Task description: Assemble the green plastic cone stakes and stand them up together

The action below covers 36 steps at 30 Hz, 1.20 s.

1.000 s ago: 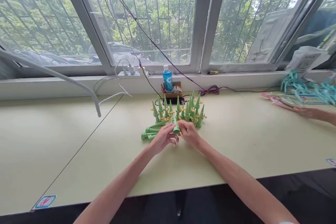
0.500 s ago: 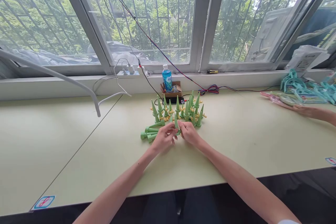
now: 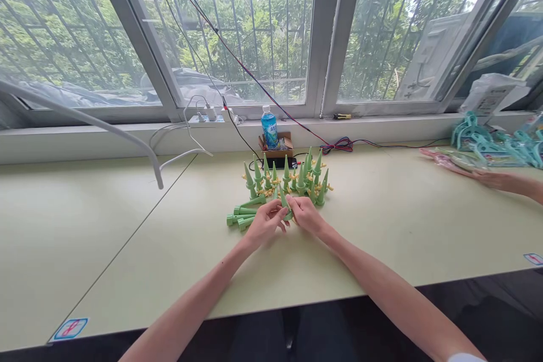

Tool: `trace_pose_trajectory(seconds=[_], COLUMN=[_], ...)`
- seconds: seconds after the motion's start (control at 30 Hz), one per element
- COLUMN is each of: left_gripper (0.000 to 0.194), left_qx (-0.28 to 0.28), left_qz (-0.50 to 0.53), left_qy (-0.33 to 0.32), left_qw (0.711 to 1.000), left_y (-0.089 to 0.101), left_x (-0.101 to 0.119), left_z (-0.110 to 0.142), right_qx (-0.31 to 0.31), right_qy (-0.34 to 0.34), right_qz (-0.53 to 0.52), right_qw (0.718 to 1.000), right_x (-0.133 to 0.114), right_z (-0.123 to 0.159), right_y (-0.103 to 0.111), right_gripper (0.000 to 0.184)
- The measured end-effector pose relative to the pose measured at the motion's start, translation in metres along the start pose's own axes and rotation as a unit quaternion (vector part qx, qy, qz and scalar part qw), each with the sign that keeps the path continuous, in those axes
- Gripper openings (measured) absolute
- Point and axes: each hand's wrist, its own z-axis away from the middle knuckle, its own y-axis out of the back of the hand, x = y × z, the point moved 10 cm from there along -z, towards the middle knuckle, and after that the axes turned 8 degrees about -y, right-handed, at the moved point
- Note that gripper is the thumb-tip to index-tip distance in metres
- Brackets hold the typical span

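Observation:
A green plant watering spike [image 3: 283, 197] is held between my two hands, its point up and leaning slightly left. My left hand [image 3: 262, 225] is closed around its left side, with thumb and fingertips near the ring at its base. On the other side my right hand [image 3: 308, 216] pinches at the spike; its fingertips are partly hidden, so I cannot tell whether a small part is in them. Just beyond stand several green spikes [image 3: 301, 180] with yellow valves [image 3: 330, 187]. Several green tubes [image 3: 245, 210] lie to the left of my left hand.
Behind the spikes are a dark phone [image 3: 274, 163] and a small cardboard box [image 3: 287, 141] with a blue bottle [image 3: 269, 129]. A cable coil [image 3: 339, 145] lies near the sill. At right, another person's hand [image 3: 494, 179] touches a plastic packet [image 3: 445, 158] beside turquoise hangers [image 3: 477, 137].
The held spike has tipped slightly, its point moving left and its base ring showing more. Both hands stay almost in place.

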Motion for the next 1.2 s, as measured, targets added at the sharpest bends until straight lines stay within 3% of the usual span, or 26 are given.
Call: trace_pose_trajectory(seconds=[0.13, 0.27, 0.5, 0.67, 0.83, 1.2], left_gripper=[0.035, 0.039, 0.043, 0.048, 0.044, 0.046], left_qx=[-0.057, -0.072, -0.035, 0.006, -0.016, -0.035], left_qz=[0.131, 0.176, 0.154, 0.136, 0.07, 0.057], left_qy=[0.087, 0.112, 0.096, 0.085, 0.09, 0.093], left_qw=[0.986, 0.975, 0.983, 0.987, 0.993, 0.993], left_y=[-0.01, -0.012, -0.006, 0.004, 0.003, 0.005], left_x=[-0.009, -0.011, -0.007, -0.011, -0.007, -0.008], left_z=[0.003, 0.004, -0.001, -0.003, -0.003, -0.003], right_qx=[-0.007, 0.006, 0.047, 0.04, 0.024, 0.014], right_qy=[0.048, 0.062, 0.102, 0.096, 0.119, 0.161], right_qz=[0.034, 0.064, 0.126, 0.17, 0.154, 0.208], right_qw=[0.998, 0.996, 0.986, 0.98, 0.981, 0.965], right_x=[-0.011, -0.012, -0.022, -0.021, -0.027, -0.032], right_z=[0.005, 0.005, 0.006, 0.007, 0.009, 0.011], right_y=[-0.001, 0.001, 0.009, 0.005, 0.001, -0.004], right_gripper=[0.052, 0.052, 0.049, 0.047, 0.045, 0.05])
